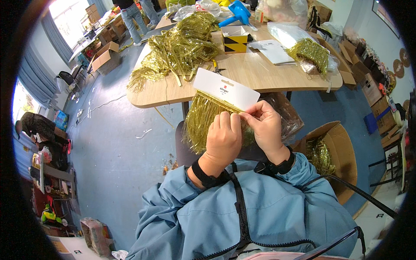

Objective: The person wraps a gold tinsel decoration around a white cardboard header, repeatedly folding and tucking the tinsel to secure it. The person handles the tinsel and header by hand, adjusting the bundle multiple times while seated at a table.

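A gold tinsel fringe garland [203, 120] hangs from a white header card [224, 89] that bears printing and has a hanging slot. Both are held tilted above my lap, just off the front edge of the table. My left hand [224, 139], its back to the camera and fingers curled, grips the fringe's top band below the card. With thumb and forefinger, my right hand [265, 126] pinches the band's end near the card's lower right corner. The fingertips of my left hand are hidden.
The wooden table [146, 94] bears a heap of gold tinsel [185, 45], yellow-handled pliers [215, 66], a black-and-yellow box [235, 44], white cards [274, 52] and a bagged fringe [308, 55]. An open carton [346, 165] with tinsel stands at my right. Other people stand or bend farther off.
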### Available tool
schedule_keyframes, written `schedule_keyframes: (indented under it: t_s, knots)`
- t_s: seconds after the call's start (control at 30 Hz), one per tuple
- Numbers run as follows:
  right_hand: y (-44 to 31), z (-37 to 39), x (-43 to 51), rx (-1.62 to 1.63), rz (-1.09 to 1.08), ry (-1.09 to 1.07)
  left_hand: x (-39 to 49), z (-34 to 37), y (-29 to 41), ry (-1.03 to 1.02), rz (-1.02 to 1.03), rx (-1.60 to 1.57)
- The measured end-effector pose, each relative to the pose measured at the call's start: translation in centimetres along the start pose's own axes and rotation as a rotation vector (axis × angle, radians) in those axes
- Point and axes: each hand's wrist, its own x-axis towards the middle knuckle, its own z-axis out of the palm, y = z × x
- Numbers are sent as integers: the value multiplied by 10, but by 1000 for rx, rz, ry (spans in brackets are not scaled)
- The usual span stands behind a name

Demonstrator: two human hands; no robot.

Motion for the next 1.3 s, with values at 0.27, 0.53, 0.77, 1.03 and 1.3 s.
schedule_keyframes:
  t_s: [0.27,0.53,0.77,1.03,1.3]
  knots:
    - [-11,-11,1,-298,-22,-181,-6,5,-11,38,73,1]
    - [-16,-16,-3,-141,63,-180,-10,6,-8,43,17,-49]
    - [-11,-14,-2,100,74,-167,-11,-1,-7,47,14,-95]
    - [-8,-18,-4,129,51,-128,-13,2,-8,70,79,-93]
    - [-8,-19,-3,11,-55,-148,-15,0,-7,71,59,-113]
